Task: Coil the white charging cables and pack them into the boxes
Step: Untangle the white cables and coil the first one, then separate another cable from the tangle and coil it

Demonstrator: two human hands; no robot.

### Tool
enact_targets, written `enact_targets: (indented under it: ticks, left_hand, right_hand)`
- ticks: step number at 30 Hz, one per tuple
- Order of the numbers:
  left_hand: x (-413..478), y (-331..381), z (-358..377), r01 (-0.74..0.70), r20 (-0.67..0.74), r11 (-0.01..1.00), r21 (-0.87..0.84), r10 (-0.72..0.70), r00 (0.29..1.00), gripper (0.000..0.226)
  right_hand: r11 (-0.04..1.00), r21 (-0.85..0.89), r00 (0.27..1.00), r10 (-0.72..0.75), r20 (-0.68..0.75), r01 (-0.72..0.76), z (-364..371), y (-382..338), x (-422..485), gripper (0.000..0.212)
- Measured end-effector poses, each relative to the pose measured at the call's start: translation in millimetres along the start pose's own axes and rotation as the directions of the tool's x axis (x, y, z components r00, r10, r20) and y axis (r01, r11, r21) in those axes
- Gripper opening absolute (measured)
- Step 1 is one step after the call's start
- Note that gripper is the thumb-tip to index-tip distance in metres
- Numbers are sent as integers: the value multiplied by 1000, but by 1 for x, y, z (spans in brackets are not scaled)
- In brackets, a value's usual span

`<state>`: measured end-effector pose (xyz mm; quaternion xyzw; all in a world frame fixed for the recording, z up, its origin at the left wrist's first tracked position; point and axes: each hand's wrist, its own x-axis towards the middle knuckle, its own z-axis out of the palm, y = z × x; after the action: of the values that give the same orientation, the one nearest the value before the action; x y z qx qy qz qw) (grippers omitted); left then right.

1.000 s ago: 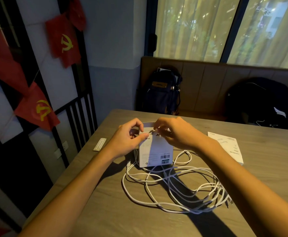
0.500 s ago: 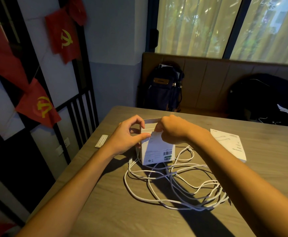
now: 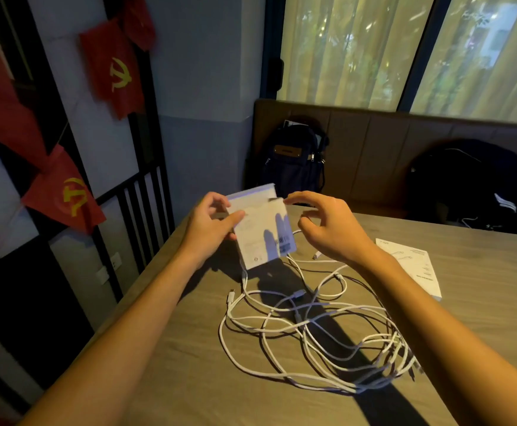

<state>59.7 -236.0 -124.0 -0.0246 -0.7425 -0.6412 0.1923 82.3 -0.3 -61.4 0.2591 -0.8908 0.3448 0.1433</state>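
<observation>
Above the cables [image 3: 318, 330], left hand [image 3: 209, 229] clamps the box [image 3: 263, 238] — right hand [image 3: 327, 229] hovers beside, grip apart.

1. A grey-brown, wood-grain table [image 3: 189, 379] carries everything.
2. A loose tangle of white cables [image 3: 312, 333] lies on it, with several plug ends showing along the tangle's far side.
3. A flat white box [image 3: 413, 265] with printing lies beyond the tangle's right side, apart from it.

Matt cardboard box [image 3: 263, 232], smooth white plastic cables [image 3: 312, 330], matt wood-grain table [image 3: 208, 364].
</observation>
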Motion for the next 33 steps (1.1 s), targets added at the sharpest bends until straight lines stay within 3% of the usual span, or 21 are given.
enact_targets:
  ticks: [5, 10, 13, 17, 24, 28, 31, 33]
  left_hand:
    - [20, -21, 12, 181, -214, 967, -180, -218, 952, 25]
    - [24, -48, 35, 370, -314, 824, -429, -520, 794, 19]
    - [25, -61, 44, 429, -351, 824, -369, -552, 757, 19]
    - [18, -65, 47, 465, -323, 884, -55, -456, 829, 10]
    - [0, -49, 38, 316, -133, 896, 311, -288, 948, 13]
    - [-28, -42, 28, 104, 6, 857, 505, -124, 992, 15]
    - [-62, -31, 34, -200, 258, 852, 484, 79, 963, 10]
    - [-80, -22, 42, -315, 410, 829, 462, 115, 905, 6]
  right_hand:
    - [999, 28, 1000, 23, 14, -24, -2, 11, 1, 42]
    - [996, 22, 985, 87, 150, -92, 12, 28, -11, 36]
    - [993, 21, 969, 110, 223, -117, 17, 37, -19, 35]
    - [991, -15, 960, 129, 247, -129, 21, 46, -26, 32]
    - [983, -142, 927, 160, 338, -118, 30, 54, -34, 25]
    - [960, -261, 860, 216, 462, -101, 35, 56, -41, 24]
    - [943, -330, 822, 227, 523, -51, 37, 54, -43, 28]
    - [934, -357, 819, 216, 531, -15, 37, 51, -42, 28]
